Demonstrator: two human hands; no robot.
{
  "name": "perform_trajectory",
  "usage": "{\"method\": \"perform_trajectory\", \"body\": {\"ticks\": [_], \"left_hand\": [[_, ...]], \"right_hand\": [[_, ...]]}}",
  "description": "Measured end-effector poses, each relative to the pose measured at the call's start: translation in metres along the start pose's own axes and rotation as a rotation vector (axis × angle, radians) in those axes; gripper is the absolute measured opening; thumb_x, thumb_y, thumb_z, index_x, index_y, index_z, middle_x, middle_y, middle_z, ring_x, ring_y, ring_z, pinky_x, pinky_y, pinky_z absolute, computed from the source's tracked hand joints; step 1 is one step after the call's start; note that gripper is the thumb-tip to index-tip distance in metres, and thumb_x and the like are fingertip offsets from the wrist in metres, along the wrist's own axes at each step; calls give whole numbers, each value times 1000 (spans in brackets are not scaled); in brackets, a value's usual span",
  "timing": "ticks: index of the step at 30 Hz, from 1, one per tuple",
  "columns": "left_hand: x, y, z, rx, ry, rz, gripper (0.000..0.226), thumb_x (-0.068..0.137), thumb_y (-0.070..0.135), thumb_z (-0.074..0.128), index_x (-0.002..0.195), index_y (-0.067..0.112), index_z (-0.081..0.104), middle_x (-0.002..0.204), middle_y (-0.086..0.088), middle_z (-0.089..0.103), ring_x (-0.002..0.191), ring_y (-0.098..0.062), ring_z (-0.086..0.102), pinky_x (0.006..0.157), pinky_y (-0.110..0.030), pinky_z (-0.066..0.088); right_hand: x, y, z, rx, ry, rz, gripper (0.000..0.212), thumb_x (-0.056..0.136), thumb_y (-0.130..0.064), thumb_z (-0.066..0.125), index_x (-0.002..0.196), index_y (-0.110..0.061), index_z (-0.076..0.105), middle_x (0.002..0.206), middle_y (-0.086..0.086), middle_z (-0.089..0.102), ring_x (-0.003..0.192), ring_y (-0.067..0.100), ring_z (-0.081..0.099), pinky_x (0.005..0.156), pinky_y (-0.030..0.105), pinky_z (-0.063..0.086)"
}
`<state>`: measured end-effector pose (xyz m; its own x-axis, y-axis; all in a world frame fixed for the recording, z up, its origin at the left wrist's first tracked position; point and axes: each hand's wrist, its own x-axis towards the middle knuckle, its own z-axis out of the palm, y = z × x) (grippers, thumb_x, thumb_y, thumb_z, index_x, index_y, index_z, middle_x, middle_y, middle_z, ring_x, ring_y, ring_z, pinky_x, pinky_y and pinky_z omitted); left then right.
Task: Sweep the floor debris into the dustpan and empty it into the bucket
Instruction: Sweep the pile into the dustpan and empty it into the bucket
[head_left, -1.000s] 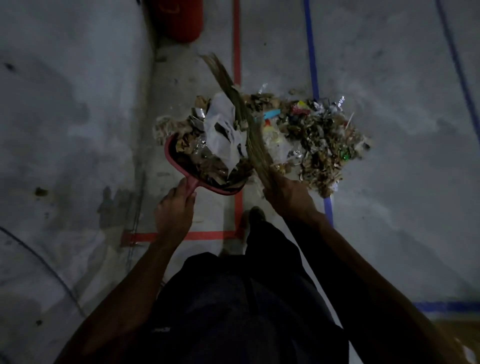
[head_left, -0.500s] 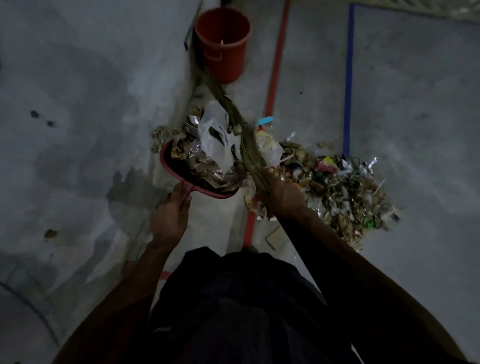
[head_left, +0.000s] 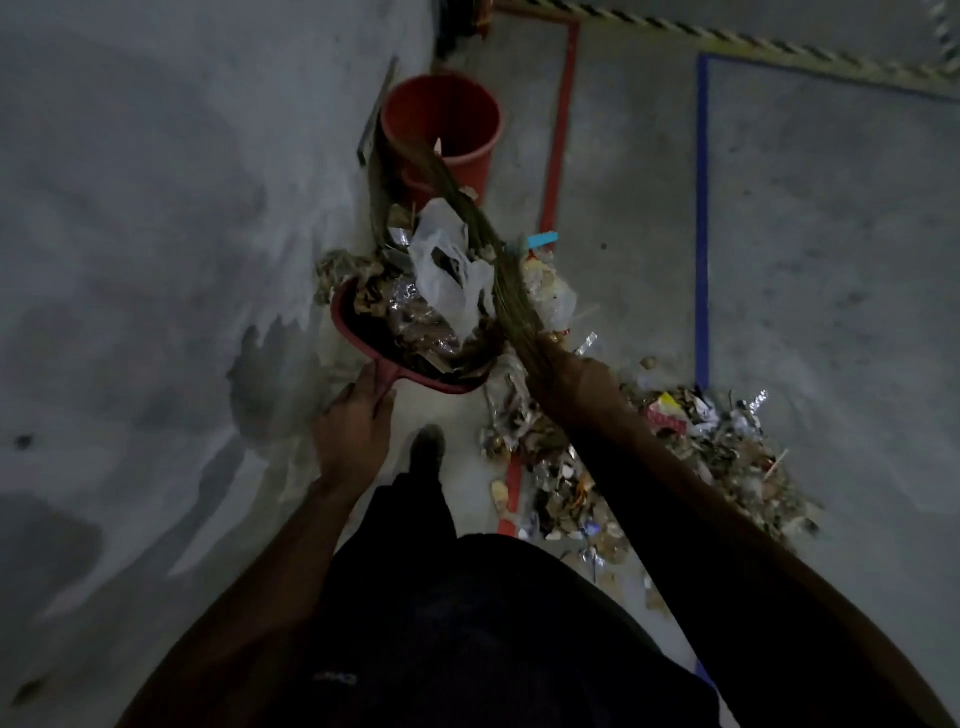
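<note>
Dustpan (head_left: 363, 332): red, centre of the frame, heaped with wrappers, foil and a white plastic bag (head_left: 447, 270) that rides above its rim. Whether the pan is lifted or touching the floor cannot be told.

Left hand (head_left: 353, 431): just below the pan, fingers wrapped round its handle.

Right hand (head_left: 576, 384): right of centre, clenched round the neck of a grass broom (head_left: 467, 218). The bristles run up and left across the loaded pan, lying on the bag, their tips reaching in front of the bucket.

Bucket (head_left: 441, 130): red, upper centre, standing against the base of the wall and beyond the pan. Contents not visible.

Debris pile (head_left: 717, 457): lower right, well apart from the pan, straddling the red floor line (head_left: 558, 135) and ending near the blue line (head_left: 702, 208). Most of the sweeping appears undone.

Shoe (head_left: 427, 449): dark, below the pan, between the two hands.

Risks, as judgement:
- The load is overfull and light; if the pan tilts or moves quickly toward the bucket, the bag and foil are likely to slide off the open edge.
- If the broom comes off the heap, nothing pins the bag down.
- The bucket mouth looks little wider than the pan, so a hasty tip may spill over its rim.
- Loose scraps lie near the shoe and could be scattered by a step.
</note>
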<state>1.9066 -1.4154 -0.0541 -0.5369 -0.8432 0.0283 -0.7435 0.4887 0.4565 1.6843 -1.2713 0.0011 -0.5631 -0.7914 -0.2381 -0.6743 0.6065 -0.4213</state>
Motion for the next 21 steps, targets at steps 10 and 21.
{"method": "perform_trajectory", "body": {"ticks": [10,21], "left_hand": [[235,0,-4,-30,-118,69,47,96,24,55,140,9,48,112,-21,64,98,-41,61,77,-44,47],[433,25,34,-36,-177,-7,45,96,24,53,140,16,46,112,-18,63,99,-41,59,78,-48,50]], "right_hand": [[193,-38,-39,41,-22,195,62,94,-35,54,150,-25,30,117,23,62,99,41,62,73,34,43],[407,-15,-74,42,-49,183,64,92,-36,56,150,-30,29,129,14,57,109,35,58,72,27,37]]}}
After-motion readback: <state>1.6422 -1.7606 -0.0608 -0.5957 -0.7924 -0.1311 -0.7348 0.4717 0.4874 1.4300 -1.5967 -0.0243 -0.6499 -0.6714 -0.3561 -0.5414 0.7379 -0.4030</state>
